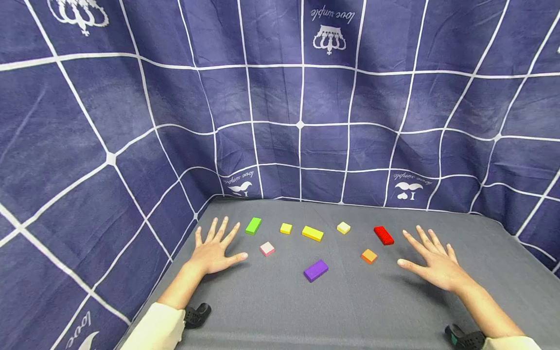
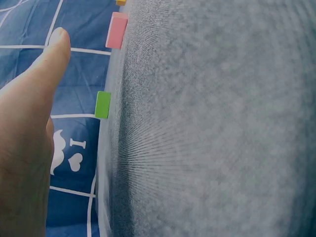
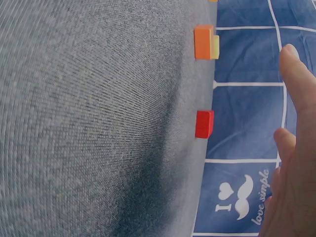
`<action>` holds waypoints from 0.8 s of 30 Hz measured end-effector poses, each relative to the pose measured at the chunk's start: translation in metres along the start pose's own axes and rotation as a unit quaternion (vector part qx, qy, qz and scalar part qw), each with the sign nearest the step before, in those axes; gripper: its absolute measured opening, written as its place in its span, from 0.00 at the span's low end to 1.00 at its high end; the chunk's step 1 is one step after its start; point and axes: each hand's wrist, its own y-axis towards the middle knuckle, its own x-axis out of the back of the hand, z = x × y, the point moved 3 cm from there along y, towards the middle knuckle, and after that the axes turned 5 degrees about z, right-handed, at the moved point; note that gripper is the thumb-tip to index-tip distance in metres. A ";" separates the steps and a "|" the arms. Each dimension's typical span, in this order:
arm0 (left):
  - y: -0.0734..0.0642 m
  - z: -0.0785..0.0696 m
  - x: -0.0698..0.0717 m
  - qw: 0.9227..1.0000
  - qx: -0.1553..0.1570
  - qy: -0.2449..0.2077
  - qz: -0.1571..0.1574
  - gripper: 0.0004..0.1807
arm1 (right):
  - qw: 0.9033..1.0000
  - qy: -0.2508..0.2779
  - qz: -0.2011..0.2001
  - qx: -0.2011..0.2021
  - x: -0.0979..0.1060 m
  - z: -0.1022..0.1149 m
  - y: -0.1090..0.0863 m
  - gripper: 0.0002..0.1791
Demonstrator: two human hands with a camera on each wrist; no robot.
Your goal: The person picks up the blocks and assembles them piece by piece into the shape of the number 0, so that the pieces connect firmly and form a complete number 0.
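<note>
My left hand (image 1: 214,253) is held palm down with fingers spread, above the left side of the grey table; nothing is in it. Nearest to it are a green block (image 1: 253,226) and a pink block (image 1: 267,249). On the other side my right hand (image 1: 437,267) hovers, fingers likewise spread and holding nothing. A red block (image 1: 384,236) and an orange block (image 1: 369,256) lie to its left. Between the hands are a purple block (image 1: 316,271), a long yellow block (image 1: 312,233), a small yellow block (image 1: 286,228) and a pale yellow block (image 1: 343,227).
The grey cloth-covered table (image 1: 350,311) ends at a blue curtain (image 1: 271,97) with white grid lines, which rises along the back and left. Black wrist devices sit on the left wrist (image 1: 197,316) and the right wrist (image 1: 464,336).
</note>
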 end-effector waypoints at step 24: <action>0.000 -0.007 0.002 1.000 -0.023 0.001 -0.016 0.52 | 1.000 0.004 -0.008 0.009 -0.002 0.006 0.003 0.46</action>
